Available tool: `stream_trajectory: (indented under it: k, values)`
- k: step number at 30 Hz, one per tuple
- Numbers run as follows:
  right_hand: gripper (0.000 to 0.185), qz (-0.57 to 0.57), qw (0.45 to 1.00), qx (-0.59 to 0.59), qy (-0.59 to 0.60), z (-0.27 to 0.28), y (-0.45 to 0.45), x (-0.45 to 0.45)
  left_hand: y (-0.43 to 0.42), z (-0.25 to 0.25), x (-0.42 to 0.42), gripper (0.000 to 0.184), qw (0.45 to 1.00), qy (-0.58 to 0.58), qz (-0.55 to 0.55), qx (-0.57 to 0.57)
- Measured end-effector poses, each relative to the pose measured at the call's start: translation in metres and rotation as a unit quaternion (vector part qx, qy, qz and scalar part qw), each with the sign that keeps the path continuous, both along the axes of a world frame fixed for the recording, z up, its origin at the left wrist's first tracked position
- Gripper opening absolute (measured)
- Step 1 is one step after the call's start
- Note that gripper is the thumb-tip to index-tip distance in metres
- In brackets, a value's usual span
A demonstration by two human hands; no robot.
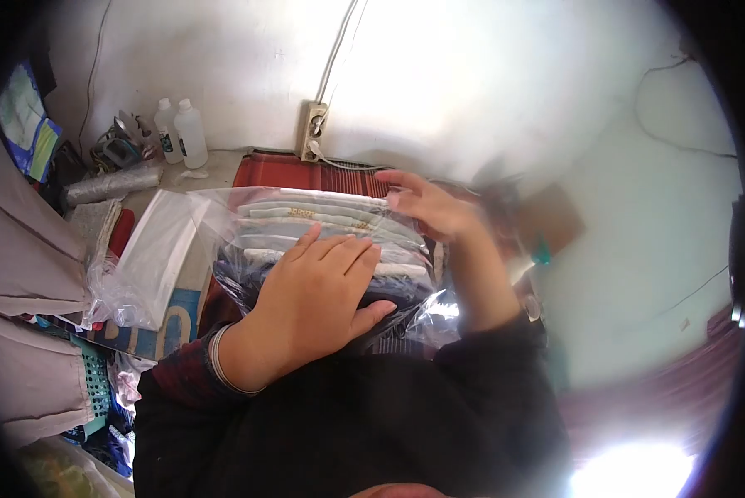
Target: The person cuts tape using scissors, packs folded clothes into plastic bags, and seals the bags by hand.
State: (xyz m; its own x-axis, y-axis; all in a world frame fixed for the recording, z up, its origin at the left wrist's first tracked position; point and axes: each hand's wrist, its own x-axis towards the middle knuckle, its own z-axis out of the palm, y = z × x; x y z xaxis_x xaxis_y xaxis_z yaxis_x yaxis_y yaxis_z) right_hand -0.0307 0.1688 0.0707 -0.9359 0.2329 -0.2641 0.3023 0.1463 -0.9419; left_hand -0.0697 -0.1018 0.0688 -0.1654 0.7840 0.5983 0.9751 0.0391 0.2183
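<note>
We have our left hand (318,278) laid palm down, fingers spread, on a stack of folded fabrics in white, pale green, grey and dark navy (306,212), packed in a clear, glossy plastic bag (210,207). That grip is open, pressed flat rather than closed around anything. Our right hand (435,207) is by the upper right corner of the bag, its index finger stretched out and the others partly bent; we cannot tell whether this grip pinches the film or only touches it. The stack lies directly in front of us, over a red and dark striped cloth (277,170) on the pale counter (227,162). For writing, we find large pale letters on a blue printed panel (181,324) at the left, partly covered and cut off, so we cannot make out the word. A white, flat rectangular sheet (158,253) overlaps that panel. Behind, near the wall, two whitish plastic bottles with white caps (191,137) stand side by side; the left one bears a dark label too small for us to read. We see no readable brand on the beige power strip (312,129), which has cords plugged into it.
</note>
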Motion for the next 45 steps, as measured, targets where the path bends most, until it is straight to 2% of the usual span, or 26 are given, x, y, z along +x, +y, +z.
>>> stream_trajectory:
  k: [1, 4, 6, 8, 10, 11, 12, 13, 15, 16, 17, 18, 20, 22, 26, 28, 30, 32, 33, 35, 38, 41, 44, 45]
  values:
    - [0.057, 0.029, 0.999, 0.011, 0.017, -0.009, 0.000, -0.002, 0.000, -0.001, 0.000, 0.051, 1.000, -0.001, -0.001, 0.005]
    - [0.050, 0.008, 0.997, 0.069, 0.017, -0.003, -0.008, 0.005, -0.006, 0.001, -0.001, 0.051, 1.000, 0.004, 0.012, -0.007]
    - [0.055, -0.100, 0.961, 0.231, 0.113, 0.010, -0.015, 0.014, -0.020, 0.008, -0.009, 0.051, 0.999, 0.012, 0.039, -0.014]
    - [0.055, -0.079, 0.916, 0.343, 0.193, 0.022, -0.032, 0.029, -0.048, 0.013, -0.027, 0.047, 0.993, 0.045, 0.110, 0.027]
    - [0.057, 0.015, 0.868, 0.439, 0.233, 0.043, -0.065, 0.050, -0.074, 0.017, -0.044, 0.042, 0.960, 0.088, 0.244, 0.102]
    - [0.057, 0.025, 0.869, 0.434, 0.237, 0.049, -0.079, 0.055, -0.083, 0.013, -0.059, 0.039, 0.950, 0.048, 0.268, 0.157]
    - [0.058, 0.118, 0.833, 0.485, 0.236, 0.053, -0.093, 0.059, -0.089, 0.007, -0.073, 0.037, 0.934, 0.009, 0.288, 0.212]
    - [0.060, 0.208, 0.787, 0.531, 0.233, 0.052, -0.106, 0.060, -0.096, 0.002, -0.080, 0.037, 0.932, 0.010, 0.296, 0.209]
    - [0.061, 0.252, 0.771, 0.545, 0.211, 0.044, -0.129, 0.058, -0.105, -0.006, -0.089, 0.045, 0.910, -0.261, 0.295, 0.128]
    - [0.062, 0.287, 0.753, 0.562, 0.186, 0.043, -0.137, 0.056, -0.104, -0.011, -0.094, 0.045, 0.909, -0.259, 0.300, 0.131]
    - [0.066, 0.298, 0.734, 0.575, 0.201, 0.044, -0.139, 0.051, -0.102, -0.017, -0.098, 0.047, 0.901, -0.348, 0.249, 0.072]
    - [0.066, 0.301, 0.731, 0.576, 0.205, 0.049, -0.140, 0.047, -0.101, -0.018, -0.099, 0.049, 0.881, -0.432, 0.193, 0.013]
    - [0.067, 0.352, 0.790, 0.484, 0.135, 0.063, -0.139, 0.039, -0.091, -0.015, -0.093, 0.054, 0.885, -0.420, 0.199, 0.003]
    - [0.066, 0.364, 0.772, 0.498, 0.154, 0.058, -0.134, 0.024, -0.080, -0.021, -0.096, 0.059, 0.890, -0.413, 0.192, 0.021]
    - [0.064, 0.380, 0.731, 0.537, 0.180, 0.052, -0.144, 0.011, -0.068, -0.010, -0.071, 0.054, 0.901, -0.399, 0.148, 0.083]
    - [0.061, 0.389, 0.735, 0.529, 0.171, 0.058, -0.149, 0.008, -0.065, -0.017, -0.070, 0.038, 0.884, -0.422, 0.193, 0.051]
    - [0.059, 0.397, 0.739, 0.520, 0.163, 0.063, -0.148, 0.002, -0.059, -0.025, -0.066, 0.035, 0.898, -0.392, 0.183, 0.081]
    - [0.047, 0.424, 0.804, 0.396, 0.129, 0.068, -0.141, -0.012, -0.057, -0.030, -0.062, 0.036, 0.909, -0.362, 0.173, 0.111]
    - [0.047, 0.425, 0.803, 0.396, 0.131, 0.069, -0.134, -0.022, -0.057, -0.032, -0.061, 0.039, 0.900, -0.385, 0.173, 0.112]
    - [0.033, 0.384, 0.795, 0.427, 0.195, 0.068, -0.118, -0.045, -0.057, -0.031, -0.059, 0.044, 0.889, -0.408, 0.173, 0.117]
    - [0.026, 0.395, 0.786, 0.444, 0.173, 0.058, -0.109, -0.075, -0.058, -0.025, -0.053, 0.044, 0.886, -0.413, 0.193, 0.087]
    - [0.026, 0.370, 0.805, 0.424, 0.187, 0.043, -0.115, -0.093, -0.057, -0.020, -0.045, 0.043, 0.891, -0.394, 0.191, 0.116]
    - [0.030, 0.359, 0.814, 0.431, 0.152, 0.056, -0.127, -0.100, -0.057, -0.015, -0.042, 0.038, 0.895, -0.383, 0.198, 0.112]
    - [0.030, 0.361, 0.813, 0.431, 0.153, 0.058, -0.128, -0.100, -0.055, -0.020, -0.045, 0.038, 0.912, -0.340, 0.186, 0.131]
